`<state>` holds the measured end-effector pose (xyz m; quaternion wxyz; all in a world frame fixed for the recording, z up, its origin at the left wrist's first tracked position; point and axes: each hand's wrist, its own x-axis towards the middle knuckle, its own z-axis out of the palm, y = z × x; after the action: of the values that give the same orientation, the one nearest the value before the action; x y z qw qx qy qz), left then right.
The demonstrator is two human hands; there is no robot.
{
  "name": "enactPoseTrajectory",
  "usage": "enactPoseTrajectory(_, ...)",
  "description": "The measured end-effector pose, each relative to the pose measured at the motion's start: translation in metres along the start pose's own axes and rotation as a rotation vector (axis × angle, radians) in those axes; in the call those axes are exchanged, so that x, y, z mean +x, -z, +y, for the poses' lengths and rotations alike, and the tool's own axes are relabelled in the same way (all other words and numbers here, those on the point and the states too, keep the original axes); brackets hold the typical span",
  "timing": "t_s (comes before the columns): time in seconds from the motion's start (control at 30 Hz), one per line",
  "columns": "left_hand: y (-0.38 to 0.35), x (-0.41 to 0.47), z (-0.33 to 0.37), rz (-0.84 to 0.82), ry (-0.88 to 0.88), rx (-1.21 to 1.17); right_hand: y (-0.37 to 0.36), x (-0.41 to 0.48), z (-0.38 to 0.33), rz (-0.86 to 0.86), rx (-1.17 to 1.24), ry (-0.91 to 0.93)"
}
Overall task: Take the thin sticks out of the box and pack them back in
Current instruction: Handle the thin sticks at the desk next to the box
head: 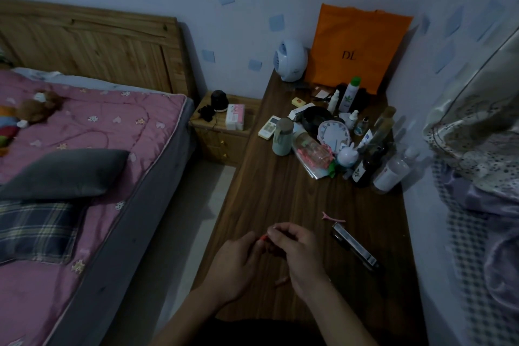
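Both my hands meet over the near part of the dark wooden table [280, 199]. My left hand [234, 264] and my right hand [295, 250] together hold a small reddish object [264, 238], mostly hidden by the fingers; whether it is the box or the sticks I cannot tell. To the right of my right hand lies a long dark box [355, 248] with a silvery face. A small pinkish piece [281, 281] lies on the table under my right wrist.
A pink hair clip [332, 218] lies beyond the long box. Bottles, a small clock [332, 132] and an orange bag [356, 45] crowd the table's far end. A bed with a pink quilt [84, 149] stands on the left, a wall on the right.
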<state>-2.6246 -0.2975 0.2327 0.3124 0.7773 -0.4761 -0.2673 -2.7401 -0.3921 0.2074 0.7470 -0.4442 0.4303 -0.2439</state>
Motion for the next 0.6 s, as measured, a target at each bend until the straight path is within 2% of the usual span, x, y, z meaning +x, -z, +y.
enactPoseTrajectory(0.2, -0.0012, -0.0009, 0.0002, 0.006, -0.009, 0.01, 0.0034, -0.0001, 0.001, -0.039, 0.037, -0.015)
enactPoseTrajectory(0.6, -0.0038, -0.0012, 0.0, -0.031, 0.006, 0.021, 0.007, -0.0012, 0.0019, -0.035, -0.046, -0.009)
